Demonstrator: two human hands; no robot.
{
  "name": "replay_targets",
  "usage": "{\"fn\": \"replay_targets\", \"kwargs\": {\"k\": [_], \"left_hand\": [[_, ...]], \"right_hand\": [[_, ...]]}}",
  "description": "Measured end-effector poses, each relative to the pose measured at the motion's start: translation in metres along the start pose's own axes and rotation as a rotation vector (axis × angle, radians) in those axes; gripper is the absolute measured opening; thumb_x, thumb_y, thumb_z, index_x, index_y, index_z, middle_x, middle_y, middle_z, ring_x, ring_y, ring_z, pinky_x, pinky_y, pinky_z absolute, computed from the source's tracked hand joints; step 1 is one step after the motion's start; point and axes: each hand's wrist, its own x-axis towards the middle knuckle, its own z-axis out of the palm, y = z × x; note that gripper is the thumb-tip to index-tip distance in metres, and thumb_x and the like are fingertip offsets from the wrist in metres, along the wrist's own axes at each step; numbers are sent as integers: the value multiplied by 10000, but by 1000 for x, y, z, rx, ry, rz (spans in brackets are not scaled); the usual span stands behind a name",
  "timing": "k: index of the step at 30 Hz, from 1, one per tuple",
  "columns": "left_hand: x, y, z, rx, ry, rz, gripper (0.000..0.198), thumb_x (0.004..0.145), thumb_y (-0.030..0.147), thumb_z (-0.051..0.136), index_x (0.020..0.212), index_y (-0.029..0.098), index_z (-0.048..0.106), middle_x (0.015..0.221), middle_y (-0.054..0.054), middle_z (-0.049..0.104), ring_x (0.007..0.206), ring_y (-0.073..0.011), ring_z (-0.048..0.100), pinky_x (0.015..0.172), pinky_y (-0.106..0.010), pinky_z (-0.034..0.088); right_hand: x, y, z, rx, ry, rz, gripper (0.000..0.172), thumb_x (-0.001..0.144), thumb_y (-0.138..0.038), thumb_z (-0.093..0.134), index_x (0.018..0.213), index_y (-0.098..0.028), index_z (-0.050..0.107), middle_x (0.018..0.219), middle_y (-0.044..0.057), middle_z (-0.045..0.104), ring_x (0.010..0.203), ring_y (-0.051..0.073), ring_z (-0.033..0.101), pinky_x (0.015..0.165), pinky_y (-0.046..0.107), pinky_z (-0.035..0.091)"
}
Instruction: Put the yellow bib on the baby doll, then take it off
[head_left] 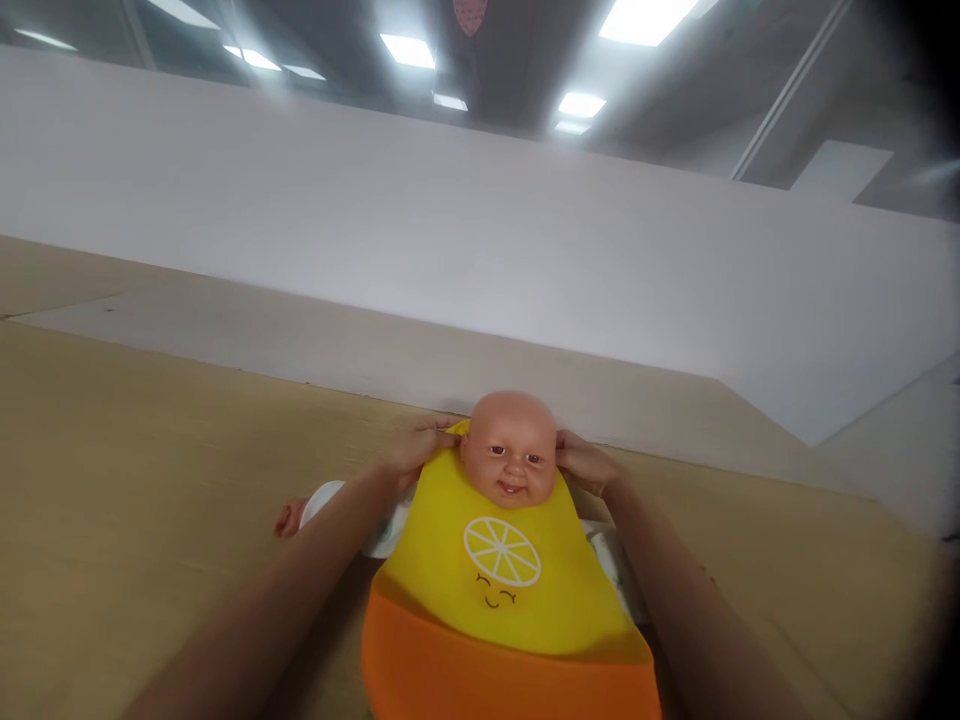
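Note:
A baby doll lies face up, its bald head toward the wall. Over its chest is a yellow bib with a white citrus slice and a small smiling face printed on it. An orange pocket forms the bib's lower end. My left hand is closed on the bib's neck strap at the left of the doll's head. At the right side of the neck, my right hand is closed too, its fingertips hidden behind the head. White sleeves cover the doll's arms.
Beneath the doll is a tan surface. A low white wall runs along its far side, and glass above it reflects ceiling lights. A pink heart-shaped tag shows at the top.

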Motion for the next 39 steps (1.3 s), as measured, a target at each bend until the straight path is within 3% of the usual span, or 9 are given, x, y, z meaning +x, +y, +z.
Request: {"fn": "replay_targets", "kwargs": {"k": [10, 16, 23, 31, 39], "left_hand": [[1, -3, -6, -102, 124, -31, 148, 581, 122, 671, 727, 141, 660, 627, -42, 694, 518, -178, 630, 539, -288, 492], [0, -3, -11, -162, 69, -60, 169, 584, 137, 668, 750, 136, 642, 659, -53, 703, 555, -195, 650, 584, -313, 520], [2, -6, -5, -1, 221, -94, 173, 565, 153, 667, 735, 134, 643, 591, -53, 685, 500, -201, 636, 500, -292, 488], [9, -11, -8, 43, 235, -98, 154, 595, 153, 633, 747, 158, 654, 586, -38, 689, 502, -198, 634, 499, -296, 497], [10, -11, -9, 90, 249, -119, 104, 606, 167, 667, 709, 164, 651, 571, -45, 680, 509, -214, 638, 487, -298, 492]], "right_hand": [[-7, 1, 17, 205, 9, -30, 333, 649, -354, 705, 911, -148, 702, 927, 88, 710, 777, 215, 652, 749, 344, 511], [-4, 5, 22, 156, 75, -9, 290, 578, -239, 704, 846, -126, 700, 934, 119, 710, 806, 244, 651, 728, 352, 521], [-8, -2, 26, 236, 22, 80, 295, 644, -229, 676, 921, -129, 699, 971, 119, 704, 825, 237, 659, 765, 364, 530], [-12, -18, 30, 118, 97, 23, 273, 676, -191, 649, 934, -159, 729, 1041, 91, 697, 950, 260, 642, 811, 348, 531], [-4, -3, 27, 187, 87, 66, 319, 672, -207, 695, 986, -155, 708, 1073, 100, 687, 934, 258, 649, 778, 358, 553]]}}
